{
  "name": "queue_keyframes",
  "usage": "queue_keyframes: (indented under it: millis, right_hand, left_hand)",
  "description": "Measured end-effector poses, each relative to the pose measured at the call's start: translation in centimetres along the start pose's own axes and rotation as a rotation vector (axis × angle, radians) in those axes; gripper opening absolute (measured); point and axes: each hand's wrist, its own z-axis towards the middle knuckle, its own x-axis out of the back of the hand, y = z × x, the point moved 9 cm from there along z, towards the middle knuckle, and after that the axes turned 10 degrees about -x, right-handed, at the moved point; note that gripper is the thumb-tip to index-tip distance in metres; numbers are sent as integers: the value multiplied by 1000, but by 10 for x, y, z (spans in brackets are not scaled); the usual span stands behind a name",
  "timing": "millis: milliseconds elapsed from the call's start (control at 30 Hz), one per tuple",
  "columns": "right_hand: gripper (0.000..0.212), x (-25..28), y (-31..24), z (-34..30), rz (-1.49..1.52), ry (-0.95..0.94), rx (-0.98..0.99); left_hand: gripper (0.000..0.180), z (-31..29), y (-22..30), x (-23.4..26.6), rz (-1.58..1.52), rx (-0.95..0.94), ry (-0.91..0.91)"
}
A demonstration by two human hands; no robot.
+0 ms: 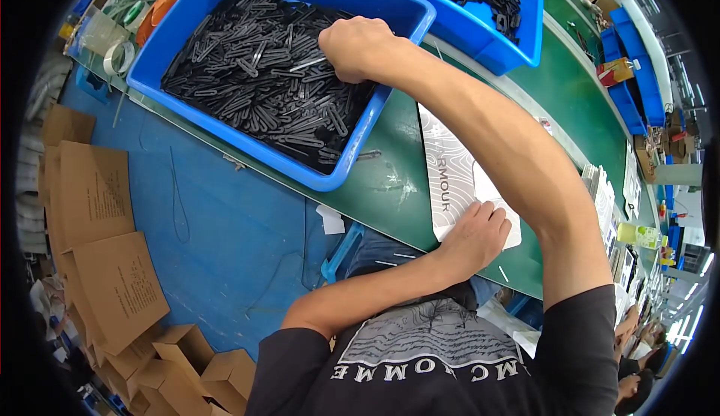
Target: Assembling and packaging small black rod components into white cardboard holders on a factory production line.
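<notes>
My right hand (356,49) reaches over the right side of a large blue bin (274,163), which holds a heap of slim black looped plastic pieces (259,79). Its fingers are bent down and closed among the pieces; whatever they grip is hidden beneath the hand. Close to the bench's near edge, my left hand (478,240) has curled fingers closed at the lower end of a flat white-and-grey printed card (444,165). My right forearm hides part of that card. One loose black piece (368,155) lies on the green bench just outside the bin.
A second blue bin (480,39) with black parts stands at the back right of the green bench (390,199). A tape roll (118,58) sits left of the large bin. Brown cardboard boxes (116,266) line the blue floor at left. Card stacks (600,195) lie right of my arm.
</notes>
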Motion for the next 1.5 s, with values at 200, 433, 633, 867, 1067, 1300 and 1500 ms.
queue_keyframes:
  millis: [200, 433, 633, 867, 1067, 1300, 1500]
  right_hand:
    - [14, 18, 20, -17, 119, 191, -23]
    - [9, 43, 119, -171, 816, 330, -25]
    - [14, -82, 189, -328, 1317, 189, -470]
    - [12, -139, 170, -339, 1510, 140, -514]
    - [11, -144, 170, -334, 1489, 86, -513]
    - [6, -141, 164, -330, 1473, 70, -497]
    - [4, -136, 166, -329, 1360, 135, -522]
  left_hand:
    - [11, 6, -5, 0, -124, -44, 60]
    - [20, -9, -25, 23, -152, 72, 12]
    - [41, -7, -29, 25, -288, 225, 119]
    - [51, -20, -37, 13, -364, 446, 69]
    - [55, -21, -38, 17, -346, 436, 100]
    - [57, -22, -39, 18, -322, 428, 97]
    - [57, -21, -38, 18, -331, 428, 84]
